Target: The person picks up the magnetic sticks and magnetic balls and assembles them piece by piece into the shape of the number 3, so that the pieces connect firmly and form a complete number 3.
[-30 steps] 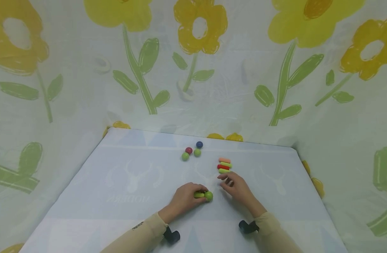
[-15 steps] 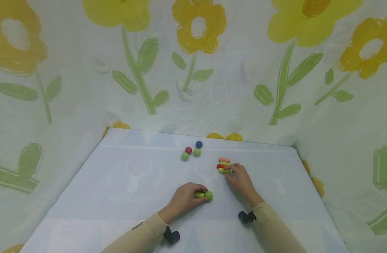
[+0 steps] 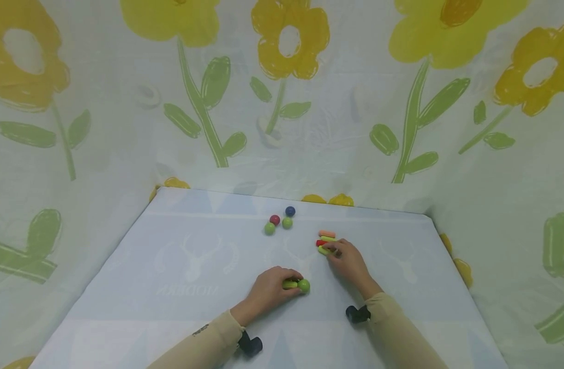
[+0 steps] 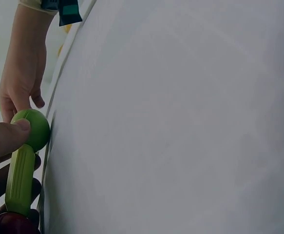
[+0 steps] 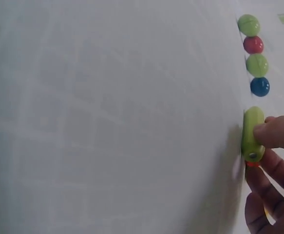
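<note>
My left hand grips a joined ball-and-rod piece. In the left wrist view its green ball sits under the thumb, a yellow-green rod runs down from it, and a dark red ball is at the other end. My right hand pinches the nearest yellow-green rod between thumb and fingers; a round metal spot shows in that rod's end. Just beyond it lie a red rod, another yellow-green rod and an orange rod, the first two partly hidden by the fingers.
Left of the rods on the white table are a blue ball, a red ball and two green balls. A flower-print curtain stands behind the table's far edge and along both sides.
My right hand has moved forward onto the nearest yellow-green rod, whose near end now angles slightly toward me. The left hand and its piece stay in place.
</note>
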`<state>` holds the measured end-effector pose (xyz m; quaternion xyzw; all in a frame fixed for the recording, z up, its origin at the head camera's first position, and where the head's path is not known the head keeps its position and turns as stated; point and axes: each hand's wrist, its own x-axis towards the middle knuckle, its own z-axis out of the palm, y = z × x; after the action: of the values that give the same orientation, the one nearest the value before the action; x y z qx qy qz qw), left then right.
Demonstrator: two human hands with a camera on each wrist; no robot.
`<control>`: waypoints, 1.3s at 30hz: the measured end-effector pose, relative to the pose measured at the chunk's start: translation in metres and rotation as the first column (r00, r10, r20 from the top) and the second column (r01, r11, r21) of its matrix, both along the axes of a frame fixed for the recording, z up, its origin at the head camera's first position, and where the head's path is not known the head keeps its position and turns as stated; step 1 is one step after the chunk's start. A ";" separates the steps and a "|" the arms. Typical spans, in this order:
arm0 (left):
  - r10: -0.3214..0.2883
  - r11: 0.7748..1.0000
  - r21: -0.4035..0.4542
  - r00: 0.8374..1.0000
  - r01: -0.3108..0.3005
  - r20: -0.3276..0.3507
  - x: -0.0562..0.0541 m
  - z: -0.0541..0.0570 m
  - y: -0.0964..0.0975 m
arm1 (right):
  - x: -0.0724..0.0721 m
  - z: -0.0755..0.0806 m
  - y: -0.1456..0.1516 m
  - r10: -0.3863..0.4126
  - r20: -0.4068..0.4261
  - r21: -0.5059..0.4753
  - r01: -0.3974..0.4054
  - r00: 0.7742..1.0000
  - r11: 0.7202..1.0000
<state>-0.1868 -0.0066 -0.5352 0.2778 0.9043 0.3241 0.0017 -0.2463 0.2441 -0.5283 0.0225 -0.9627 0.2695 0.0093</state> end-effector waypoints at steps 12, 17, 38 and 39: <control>0.002 1.000 -0.004 1.000 -0.002 0.005 0.000 -0.001 0.000 | 0.001 0.006 -0.003 0.029 0.125 -0.011 -0.028 0.992 1.000; -0.001 1.000 -0.005 1.000 0.001 0.015 -0.001 -0.001 0.000 | 0.003 0.010 -0.007 0.042 0.186 -0.008 -0.041 0.982 0.999; 0.011 1.000 -0.013 1.000 -0.011 0.029 0.000 0.003 0.000 | 0.031 0.015 -0.028 0.186 0.261 -0.078 -0.172 0.947 0.982; 0.009 1.000 -0.012 1.000 -0.009 0.025 0.000 0.002 0.000 | 0.032 0.016 -0.029 0.186 0.262 -0.080 -0.171 0.947 0.982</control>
<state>-0.1866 -0.0062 -0.5327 0.2696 0.9074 0.3222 0.0133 -0.2148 0.2156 -0.5127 0.0726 -0.9410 0.2969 -0.1450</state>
